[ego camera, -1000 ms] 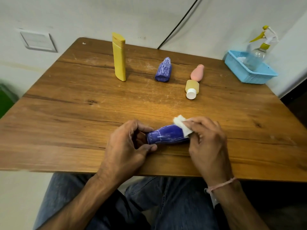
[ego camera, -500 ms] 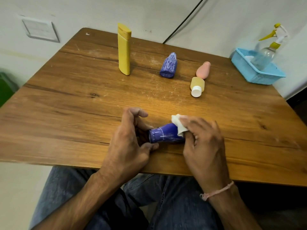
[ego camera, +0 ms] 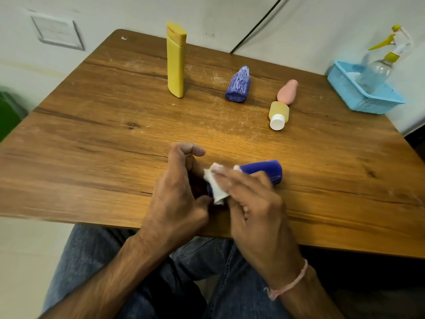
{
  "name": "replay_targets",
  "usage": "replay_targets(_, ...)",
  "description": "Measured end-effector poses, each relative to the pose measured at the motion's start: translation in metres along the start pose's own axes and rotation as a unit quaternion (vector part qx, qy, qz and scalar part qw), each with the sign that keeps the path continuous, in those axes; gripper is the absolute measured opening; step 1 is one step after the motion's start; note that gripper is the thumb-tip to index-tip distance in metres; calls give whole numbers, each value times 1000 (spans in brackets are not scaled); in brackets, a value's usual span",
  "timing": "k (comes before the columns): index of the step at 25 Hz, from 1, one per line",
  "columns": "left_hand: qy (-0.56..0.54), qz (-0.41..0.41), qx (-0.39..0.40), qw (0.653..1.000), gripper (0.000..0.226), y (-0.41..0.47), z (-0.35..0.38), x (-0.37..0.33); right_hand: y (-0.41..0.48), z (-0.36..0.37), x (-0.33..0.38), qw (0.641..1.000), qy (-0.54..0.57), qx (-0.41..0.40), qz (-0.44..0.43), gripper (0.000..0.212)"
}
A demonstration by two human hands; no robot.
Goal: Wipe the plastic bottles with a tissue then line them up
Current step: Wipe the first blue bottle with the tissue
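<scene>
A dark blue plastic bottle [ego camera: 264, 170] lies on its side near the front edge of the wooden table [ego camera: 92, 139]. My left hand [ego camera: 177, 194] grips its left end, which is hidden by the fingers. My right hand [ego camera: 253, 203] presses a white tissue [ego camera: 216, 183] against the bottle's left part, fingers curled over it. Farther back stand a tall yellow bottle [ego camera: 176, 61] and, lying down, a purple bottle [ego camera: 238, 85], a pink bottle [ego camera: 287, 92] and a small yellow bottle with a white cap [ego camera: 278, 115].
A light blue basket [ego camera: 358, 95] holding a clear spray bottle [ego camera: 377, 67] sits at the table's far right corner by the wall. A black cable [ego camera: 255, 26] runs down the wall behind the table. My legs in jeans are under the front edge.
My right hand has slid the tissue leftward along the blue bottle, uncovering its right end. My left hand still holds the left end.
</scene>
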State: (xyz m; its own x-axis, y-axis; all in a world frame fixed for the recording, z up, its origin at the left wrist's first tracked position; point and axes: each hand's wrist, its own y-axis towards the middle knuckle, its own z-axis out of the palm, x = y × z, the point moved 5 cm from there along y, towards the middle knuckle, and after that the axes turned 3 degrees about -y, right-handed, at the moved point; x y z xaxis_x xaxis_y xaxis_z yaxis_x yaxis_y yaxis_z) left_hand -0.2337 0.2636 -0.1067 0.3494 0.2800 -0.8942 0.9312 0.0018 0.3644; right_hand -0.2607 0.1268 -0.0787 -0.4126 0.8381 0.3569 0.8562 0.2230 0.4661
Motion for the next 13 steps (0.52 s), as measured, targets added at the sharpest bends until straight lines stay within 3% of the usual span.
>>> replay_targets(2,-4,0,-2,1000,75,-1,-1,-1,-3,1,1,999,25,20,-38,47)
replay_targets(5,14,-33,11,999,79,0,0,0,8,-17,-46,996,-43,-42,66,47)
replay_targets(7,28,-44,8,999,68,0,0,0,9,-20,-52,990,-63,-60,110,44)
replay_targets(11,42,-42,18,998,43,0,-1,0,-9,-3,-7,1000,19,-6,-13,44)
replay_targets(13,40,-48,14,998,40,1,-1,0,-7,-9,-21,1000,15,-4,-15,50)
